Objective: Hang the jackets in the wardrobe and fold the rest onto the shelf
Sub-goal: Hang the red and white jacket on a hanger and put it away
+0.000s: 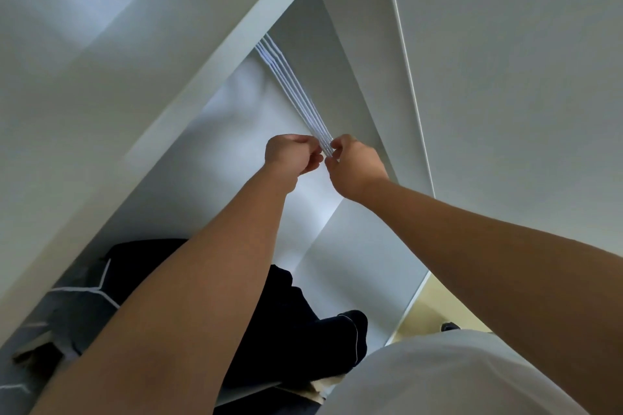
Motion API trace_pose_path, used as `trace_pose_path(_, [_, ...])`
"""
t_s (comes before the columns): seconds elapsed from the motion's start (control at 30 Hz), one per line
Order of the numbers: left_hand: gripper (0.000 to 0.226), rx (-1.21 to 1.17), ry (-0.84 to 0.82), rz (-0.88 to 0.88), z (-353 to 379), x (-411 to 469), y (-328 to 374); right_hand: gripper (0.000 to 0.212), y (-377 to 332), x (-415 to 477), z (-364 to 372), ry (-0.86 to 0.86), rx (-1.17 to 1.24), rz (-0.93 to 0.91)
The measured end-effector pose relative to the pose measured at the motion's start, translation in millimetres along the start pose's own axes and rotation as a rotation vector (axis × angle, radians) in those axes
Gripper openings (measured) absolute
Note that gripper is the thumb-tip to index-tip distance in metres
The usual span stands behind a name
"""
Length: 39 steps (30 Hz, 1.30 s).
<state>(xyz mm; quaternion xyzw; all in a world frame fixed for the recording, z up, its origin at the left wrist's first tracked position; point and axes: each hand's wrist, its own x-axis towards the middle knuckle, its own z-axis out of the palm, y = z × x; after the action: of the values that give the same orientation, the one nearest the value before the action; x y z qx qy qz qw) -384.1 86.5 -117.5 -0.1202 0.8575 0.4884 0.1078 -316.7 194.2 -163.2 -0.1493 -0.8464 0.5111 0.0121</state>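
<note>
Several thin white hangers (296, 87) hang close together inside the white wardrobe (354, 54), seen edge-on. Both my arms reach up to their near ends. My left hand (291, 153) has curled fingers pinching the hangers' ends from the left. My right hand (354, 167) pinches them from the right. Below my left forearm, a black garment with white piping (303, 340) lies bunched on the wardrobe's lower shelf. A grey garment with white lines (77, 303) lies beside it on the left.
The wardrobe's white side panel (202, 84) runs diagonally on the left, and its open door (505, 77) fills the right. A yellowish floor (435, 307) shows at the lower right. My white shirt (438, 377) fills the bottom edge.
</note>
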Motion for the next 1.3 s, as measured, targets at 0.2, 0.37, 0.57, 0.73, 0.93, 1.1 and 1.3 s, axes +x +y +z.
trace_pose_path(0.2, [0.011, -0.091, -0.034, -0.031, 0, -3, 1, 0.033, 1, 1, 1, -0.019, 0.034, -0.008])
trace_pose_path(0.37, [0.012, -0.084, 0.0, 0.0, -4, -5, 2, 0.036, 0, 1, 0, -0.023, 0.054, -0.017])
trace_pose_path(0.57, [0.015, -0.183, 0.028, 0.028, -7, -13, 1, 0.037, -4, -2, -2, -0.049, 0.056, -0.076])
trace_pose_path(0.73, [0.012, -0.275, 0.026, 0.022, -10, -23, -3, 0.032, -3, -7, -5, -0.076, 0.033, -0.143])
trace_pose_path(0.93, [0.009, -0.099, 0.082, 0.008, -13, -35, -22, 0.019, 12, -15, -9, -0.11, -0.032, -0.199])
trace_pose_path(1.1, [0.01, -0.355, -0.019, -0.065, -21, -49, -36, 0.019, 28, -35, -13, -0.1, -0.097, -0.233])
trace_pose_path(1.3, [0.013, -0.621, 0.019, -0.138, -38, -52, -57, 0.015, 80, -84, -23, -0.148, -0.277, -0.147])
